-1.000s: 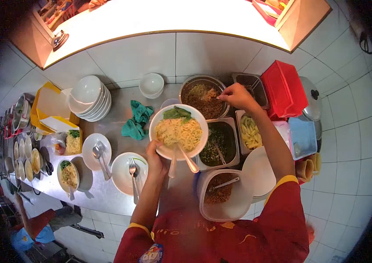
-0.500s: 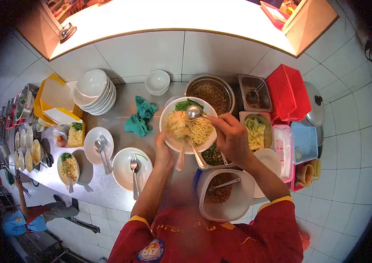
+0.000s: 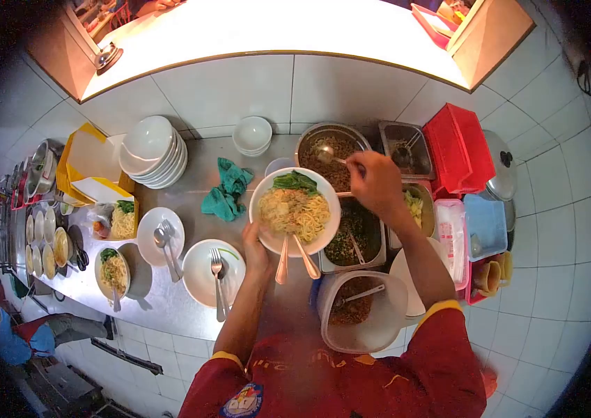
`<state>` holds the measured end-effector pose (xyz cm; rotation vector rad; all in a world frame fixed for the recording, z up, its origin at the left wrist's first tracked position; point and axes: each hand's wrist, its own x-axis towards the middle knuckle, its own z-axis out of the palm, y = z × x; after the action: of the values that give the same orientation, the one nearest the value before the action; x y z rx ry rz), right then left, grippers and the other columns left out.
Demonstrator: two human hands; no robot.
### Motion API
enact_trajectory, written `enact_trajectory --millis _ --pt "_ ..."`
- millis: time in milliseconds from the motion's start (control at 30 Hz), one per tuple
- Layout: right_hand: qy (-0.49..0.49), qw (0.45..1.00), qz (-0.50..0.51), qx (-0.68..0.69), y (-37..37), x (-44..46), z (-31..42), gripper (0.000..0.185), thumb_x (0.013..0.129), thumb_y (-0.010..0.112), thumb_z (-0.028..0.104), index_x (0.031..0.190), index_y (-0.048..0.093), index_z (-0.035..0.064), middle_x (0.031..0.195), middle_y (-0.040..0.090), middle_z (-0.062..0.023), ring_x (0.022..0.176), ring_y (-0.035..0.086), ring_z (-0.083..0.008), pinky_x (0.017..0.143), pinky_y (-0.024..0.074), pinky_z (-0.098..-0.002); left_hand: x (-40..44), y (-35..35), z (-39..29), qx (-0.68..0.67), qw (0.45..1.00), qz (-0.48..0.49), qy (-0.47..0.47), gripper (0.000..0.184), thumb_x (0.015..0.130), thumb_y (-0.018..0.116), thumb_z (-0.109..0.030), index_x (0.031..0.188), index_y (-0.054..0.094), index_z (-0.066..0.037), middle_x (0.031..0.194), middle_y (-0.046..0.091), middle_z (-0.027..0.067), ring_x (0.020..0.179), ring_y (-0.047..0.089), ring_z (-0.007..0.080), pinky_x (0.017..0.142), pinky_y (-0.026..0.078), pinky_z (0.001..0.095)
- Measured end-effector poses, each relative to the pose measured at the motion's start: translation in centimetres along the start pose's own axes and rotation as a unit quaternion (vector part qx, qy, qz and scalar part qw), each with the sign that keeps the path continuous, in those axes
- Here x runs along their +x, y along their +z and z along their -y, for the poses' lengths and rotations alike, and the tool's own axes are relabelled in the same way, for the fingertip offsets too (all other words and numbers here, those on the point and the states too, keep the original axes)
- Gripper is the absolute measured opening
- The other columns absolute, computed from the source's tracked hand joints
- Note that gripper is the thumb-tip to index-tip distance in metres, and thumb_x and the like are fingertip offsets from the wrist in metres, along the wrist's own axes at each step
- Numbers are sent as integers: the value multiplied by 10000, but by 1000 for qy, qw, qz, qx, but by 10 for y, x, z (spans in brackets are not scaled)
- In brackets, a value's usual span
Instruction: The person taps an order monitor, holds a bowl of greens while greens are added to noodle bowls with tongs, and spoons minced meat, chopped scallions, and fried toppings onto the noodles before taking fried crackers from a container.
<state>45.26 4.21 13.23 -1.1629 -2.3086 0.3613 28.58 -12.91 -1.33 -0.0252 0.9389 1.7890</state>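
My left hand (image 3: 258, 252) grips the left rim of a white bowl (image 3: 256, 200) of noodles (image 3: 302, 221). Green leaves (image 3: 295, 182) lie at the bowl's far side, brown bits are scattered over the noodles, and two utensil handles stick out toward me. My right hand (image 3: 377, 182) is closed on a metal spoon (image 3: 327, 155), whose head is over a round metal bowl (image 3: 310, 134) of brown crumbly topping. Just right of the noodle bowl is a metal tray of chopped greens (image 3: 348, 237).
A green cloth (image 3: 227, 191), stacked bowls (image 3: 156, 153) and plates with cutlery (image 3: 201, 285) stand left. Red bins (image 3: 457, 148), a blue container (image 3: 485, 226) and a plastic tub (image 3: 386, 322) stand right. Another person (image 3: 51, 334) is at lower left.
My right hand has moved the spoon from above the noodles to the round metal bowl. Brown topping now shows more on the noodles. My left hand still holds the bowl.
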Motion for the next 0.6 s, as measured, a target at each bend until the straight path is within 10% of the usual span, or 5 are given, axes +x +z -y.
enact_trajectory --millis 200,600 --pt "-64 947 167 -266 84 25 -68 150 678 629 110 796 674 29 740 629 -165 739 639 -326 657 519 -409 -25 25 -19 -17 999 -27 8 122 747 460 -105 848 483 -40 884 532 103 820 556 225 751 488 362" --pt "166 923 339 73 34 46 -94 215 702 630 136 842 699 -12 732 663 -94 669 604 -185 658 486 -328 -16 17 -13 -23 999 -46 -1 93 762 471 -118 812 492 -43 900 531 110 820 547 225 773 475 365"
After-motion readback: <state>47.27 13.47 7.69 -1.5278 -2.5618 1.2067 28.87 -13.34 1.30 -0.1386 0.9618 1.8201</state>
